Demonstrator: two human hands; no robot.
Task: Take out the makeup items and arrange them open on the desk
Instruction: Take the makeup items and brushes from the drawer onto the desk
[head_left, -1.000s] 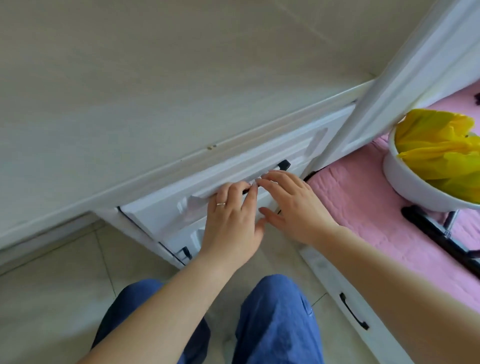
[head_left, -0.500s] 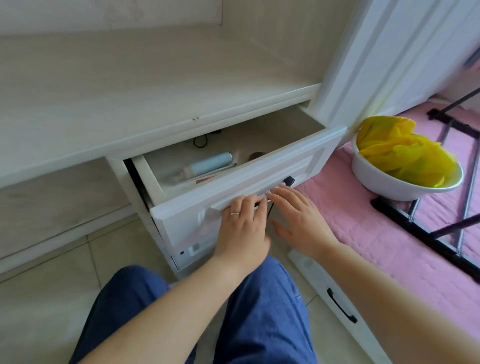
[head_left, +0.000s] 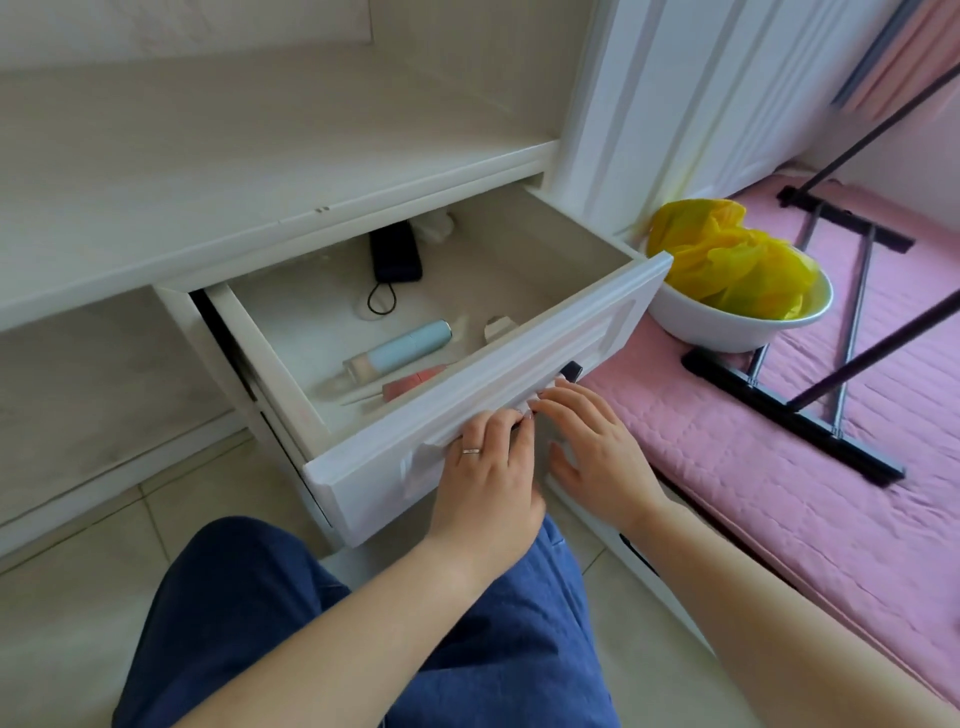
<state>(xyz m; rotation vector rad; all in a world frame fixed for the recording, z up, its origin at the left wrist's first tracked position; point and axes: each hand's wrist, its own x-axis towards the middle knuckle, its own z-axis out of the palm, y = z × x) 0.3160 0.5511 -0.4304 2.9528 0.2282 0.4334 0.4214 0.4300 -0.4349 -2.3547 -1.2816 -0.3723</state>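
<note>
The white drawer (head_left: 524, 358) under the desk top (head_left: 218, 156) stands pulled far out. Inside it lie a light-blue capped bottle (head_left: 402, 347), a pink tube (head_left: 413, 383), a thin white stick (head_left: 361, 397) and a small pale piece (head_left: 500, 327). Further back are a dark pouch (head_left: 395, 253) and a black hair tie (head_left: 382, 299). My left hand (head_left: 485, 480) has its fingers hooked on the black drawer handle (head_left: 570, 370). My right hand (head_left: 597, 449) also curls its fingers over that handle, right beside the left.
A white bowl (head_left: 727, 325) with yellow plastic in it sits on a pink quilted mat (head_left: 779, 467) to the right. A black metal rack (head_left: 800, 410) lies on the mat. My blue-trousered knees (head_left: 363, 623) are below the drawer, over a tiled floor.
The drawer has slid out from fully closed to wide out, with both hands on its handle. Its contents have come into sight.
</note>
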